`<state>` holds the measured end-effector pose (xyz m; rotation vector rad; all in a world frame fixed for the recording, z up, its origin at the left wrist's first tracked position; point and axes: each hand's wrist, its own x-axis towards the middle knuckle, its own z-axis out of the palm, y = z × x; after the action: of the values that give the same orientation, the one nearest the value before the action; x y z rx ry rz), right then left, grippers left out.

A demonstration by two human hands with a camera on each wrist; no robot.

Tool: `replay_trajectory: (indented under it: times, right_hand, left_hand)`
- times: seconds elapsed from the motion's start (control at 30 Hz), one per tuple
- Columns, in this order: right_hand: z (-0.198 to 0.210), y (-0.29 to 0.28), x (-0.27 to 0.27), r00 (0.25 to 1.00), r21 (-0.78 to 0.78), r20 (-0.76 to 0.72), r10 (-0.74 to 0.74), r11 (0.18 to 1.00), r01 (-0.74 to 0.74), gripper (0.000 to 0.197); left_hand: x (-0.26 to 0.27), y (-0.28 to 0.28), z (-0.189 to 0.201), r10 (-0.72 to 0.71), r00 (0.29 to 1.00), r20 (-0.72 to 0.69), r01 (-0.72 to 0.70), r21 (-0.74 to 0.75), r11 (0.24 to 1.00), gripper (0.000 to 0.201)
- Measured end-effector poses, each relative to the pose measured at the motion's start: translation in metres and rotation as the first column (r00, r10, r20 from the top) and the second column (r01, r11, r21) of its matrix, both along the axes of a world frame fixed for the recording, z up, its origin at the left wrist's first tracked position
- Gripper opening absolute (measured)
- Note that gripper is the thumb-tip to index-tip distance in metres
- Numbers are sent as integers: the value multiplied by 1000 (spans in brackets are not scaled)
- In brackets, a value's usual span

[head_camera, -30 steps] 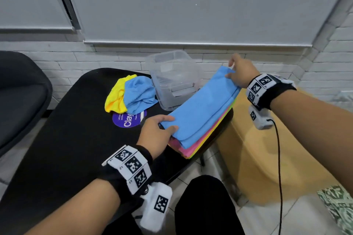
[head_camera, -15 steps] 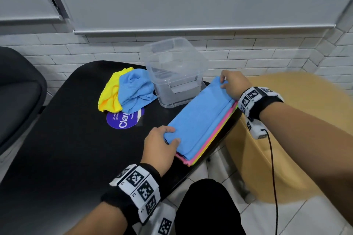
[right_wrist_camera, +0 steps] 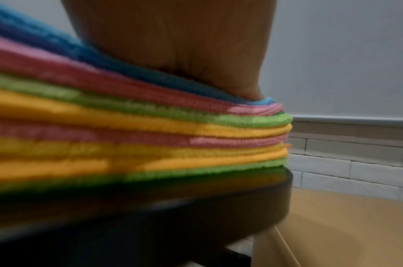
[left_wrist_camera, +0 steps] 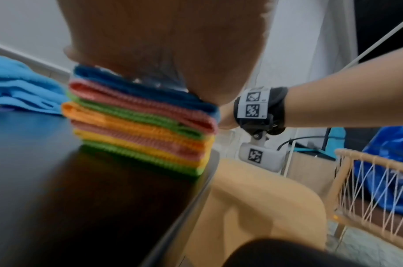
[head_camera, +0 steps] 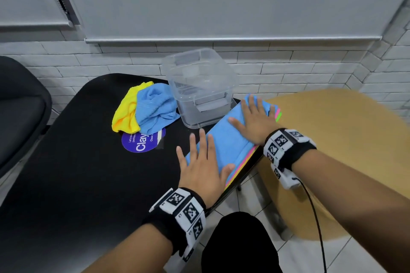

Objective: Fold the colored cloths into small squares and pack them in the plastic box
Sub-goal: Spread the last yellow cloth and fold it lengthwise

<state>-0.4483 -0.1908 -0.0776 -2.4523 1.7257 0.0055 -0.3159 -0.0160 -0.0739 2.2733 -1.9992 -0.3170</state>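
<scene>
A stack of folded cloths (head_camera: pixel 230 142) lies at the right edge of the black table (head_camera: pixel 77 184), blue on top with pink, green, orange and yellow layers beneath (left_wrist_camera: pixel 136 126) (right_wrist_camera: pixel 150 126). My left hand (head_camera: pixel 204 166) presses flat on the stack's near end, fingers straight and spread. My right hand (head_camera: pixel 255 119) presses flat on the far end the same way. The clear plastic box (head_camera: pixel 199 88) stands just behind the stack with nothing colored inside. A crumpled yellow cloth (head_camera: pixel 126 113) and a crumpled blue cloth (head_camera: pixel 155 108) lie left of the box.
A round purple sticker (head_camera: pixel 142 144) is on the table in front of the crumpled cloths. A tan round seat (head_camera: pixel 332 150) is right of the table. A dark chair (head_camera: pixel 20 106) is at left. A brick wall runs behind.
Both hands have let go of the blue cloth's ends and now lie flat on top of the stack. The blue cloth has settled squarely onto the pile.
</scene>
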Motion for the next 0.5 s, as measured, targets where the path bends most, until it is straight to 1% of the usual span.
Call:
replay_trajectory:
  times: [0.07, 0.17, 0.23, 0.3, 0.37, 0.43, 0.5]
  right_hand:
    - [-11, 5, -3, 1000, 39, -2, 0, 999, 0, 86]
    - [-21, 5, -5, 1000, 26, 14, -12, 1000, 11, 88]
    - [-25, 5, -5, 1000, 12, 4, -22, 1000, 22, 89]
    - [-27, 4, -4, 1000, 6, 0, -26, 1000, 26, 91]
    - [-26, 5, -6, 1000, 10, -3, -15, 1000, 15, 91]
    - [-22, 7, -8, 1000, 22, 7, -7, 1000, 6, 86]
    - [-16, 8, -10, 1000, 48, 21, 4, 999, -5, 78]
  left_hand:
    - [2, 0, -14, -24, 1000, 12, 23, 50, 998, 89]
    - [7, -3, -24, -69, 996, 51, 66, 59, 996, 100]
    - [6, -4, -25, -79, 996, 34, 76, 75, 994, 106]
    - [5, -4, -24, -79, 997, 7, 78, 89, 993, 108]
    - [6, -3, -21, -86, 996, -37, 90, 109, 990, 106]
    - [12, -3, -12, -96, 987, -126, 114, 145, 983, 103]
    - [30, -1, 2, -73, 971, -226, 115, 178, 977, 91]
